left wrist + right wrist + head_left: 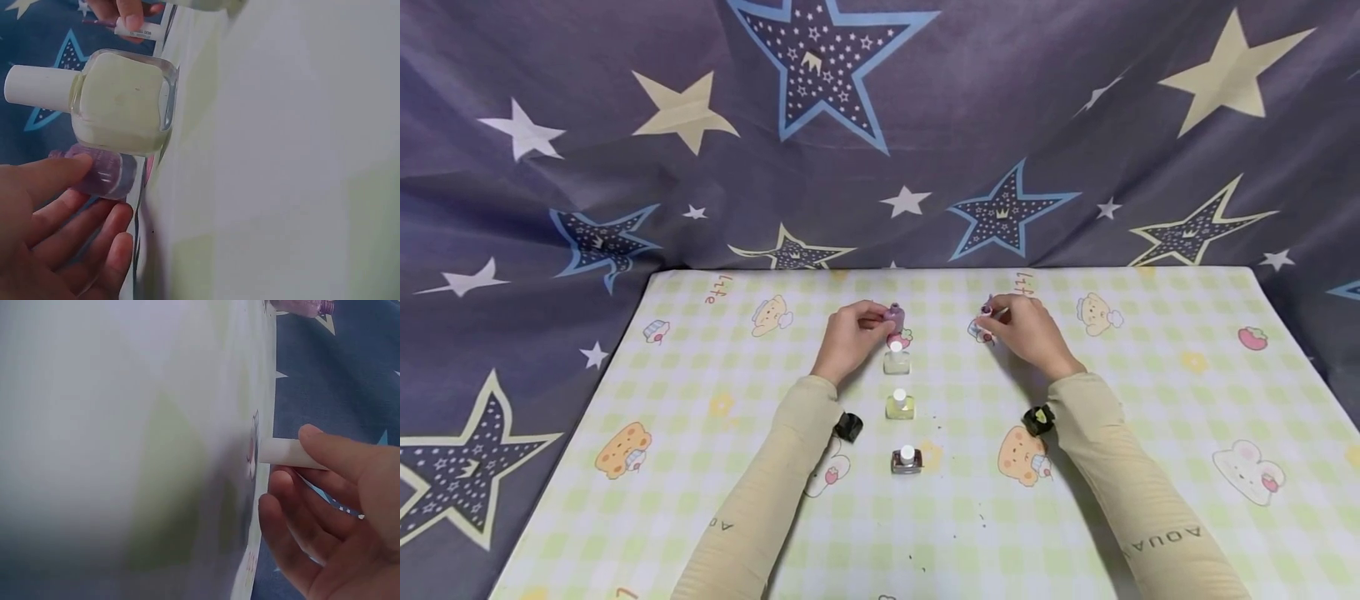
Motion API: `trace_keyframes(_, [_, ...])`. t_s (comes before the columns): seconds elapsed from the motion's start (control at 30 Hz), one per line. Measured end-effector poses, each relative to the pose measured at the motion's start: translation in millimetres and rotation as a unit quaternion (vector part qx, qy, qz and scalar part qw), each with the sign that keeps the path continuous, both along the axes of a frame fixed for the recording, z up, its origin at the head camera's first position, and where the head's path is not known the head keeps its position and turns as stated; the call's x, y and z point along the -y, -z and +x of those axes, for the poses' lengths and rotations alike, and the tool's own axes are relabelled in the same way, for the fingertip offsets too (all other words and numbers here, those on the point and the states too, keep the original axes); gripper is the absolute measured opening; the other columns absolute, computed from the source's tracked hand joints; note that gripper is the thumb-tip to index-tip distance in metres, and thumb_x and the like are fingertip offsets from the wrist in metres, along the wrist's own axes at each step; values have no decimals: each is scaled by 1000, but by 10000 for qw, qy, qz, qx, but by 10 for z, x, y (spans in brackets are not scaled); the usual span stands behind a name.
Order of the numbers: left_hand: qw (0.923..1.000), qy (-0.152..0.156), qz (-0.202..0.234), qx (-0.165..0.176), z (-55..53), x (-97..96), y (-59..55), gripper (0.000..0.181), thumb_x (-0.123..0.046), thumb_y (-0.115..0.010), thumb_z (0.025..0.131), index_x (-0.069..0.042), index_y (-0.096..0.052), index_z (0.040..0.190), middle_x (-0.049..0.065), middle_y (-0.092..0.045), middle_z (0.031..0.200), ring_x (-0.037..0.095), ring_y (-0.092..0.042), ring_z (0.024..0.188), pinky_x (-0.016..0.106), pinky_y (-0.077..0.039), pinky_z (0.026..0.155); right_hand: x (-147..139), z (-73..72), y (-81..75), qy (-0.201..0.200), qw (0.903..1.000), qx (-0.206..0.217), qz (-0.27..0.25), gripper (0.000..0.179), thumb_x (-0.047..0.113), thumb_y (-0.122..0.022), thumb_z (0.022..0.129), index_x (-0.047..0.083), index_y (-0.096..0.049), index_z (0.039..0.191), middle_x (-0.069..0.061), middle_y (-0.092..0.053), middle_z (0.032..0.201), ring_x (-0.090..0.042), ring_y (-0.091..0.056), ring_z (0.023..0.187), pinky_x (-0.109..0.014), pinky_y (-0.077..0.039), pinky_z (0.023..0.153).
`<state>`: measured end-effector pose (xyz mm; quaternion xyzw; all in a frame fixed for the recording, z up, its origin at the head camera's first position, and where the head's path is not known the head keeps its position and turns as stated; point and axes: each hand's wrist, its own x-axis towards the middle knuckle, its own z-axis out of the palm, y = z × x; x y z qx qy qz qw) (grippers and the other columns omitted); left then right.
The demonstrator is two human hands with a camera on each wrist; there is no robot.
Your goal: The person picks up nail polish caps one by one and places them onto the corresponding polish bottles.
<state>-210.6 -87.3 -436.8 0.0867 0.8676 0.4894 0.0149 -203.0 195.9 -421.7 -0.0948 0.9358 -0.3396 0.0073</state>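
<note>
In the head view my left hand grips an uncapped purple nail polish bottle by its side, thumb in front. The bottle shows behind a pale one in the left wrist view. To the right, my right hand pinches the white cap between thumb and fingers. The cap's purple-coated brush points up, white end toward the table. Cap and bottle are well apart.
A line of capped nail polish bottles runs toward me: a whitish one, a yellow one and a dark one. Small dark specks lie on the checked tablecloth. A star-patterned curtain hangs behind the table.
</note>
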Motion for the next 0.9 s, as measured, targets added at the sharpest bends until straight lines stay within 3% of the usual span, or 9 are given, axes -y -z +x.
trace_keyframes(0.2, [9997,-133,145,165,39,34,-42,24,-15,-72,92,-2,-68,112,13,-72,108,23,-69,99,32,-55,90,-12,35,-53,45,10000,-45,30,21,23,-69,95,3,-71,102,-12,-73,92,-24,-66,78,-37,-53,71])
trace_keyframes(0.47, [9994,-93,310,106,119,103,-142,23,-14,-70,93,-1,-66,112,14,-71,109,25,-69,100,31,-56,91,-30,120,-124,-34,9997,70,-226,20,21,-65,97,1,-64,100,-17,-74,97,-31,-70,91,-47,-54,87])
trace_keyframes(0.67, [9987,-54,502,-34,193,150,-197,23,-13,-70,93,-2,-66,112,13,-70,108,23,-68,101,27,-55,90,-11,180,-165,-104,9991,-63,-414,16,16,-67,96,1,-64,100,-15,-74,92,-28,-70,86,-45,-54,84])
trace_keyframes(0.9, [9984,-79,557,-64,282,186,-272,23,-14,-70,92,-3,-66,112,11,-69,107,21,-67,99,27,-55,89,0,249,-219,-117,9992,-296,-251,18,15,-72,92,1,-65,100,-14,-74,90,-29,-71,84,-45,-55,80])
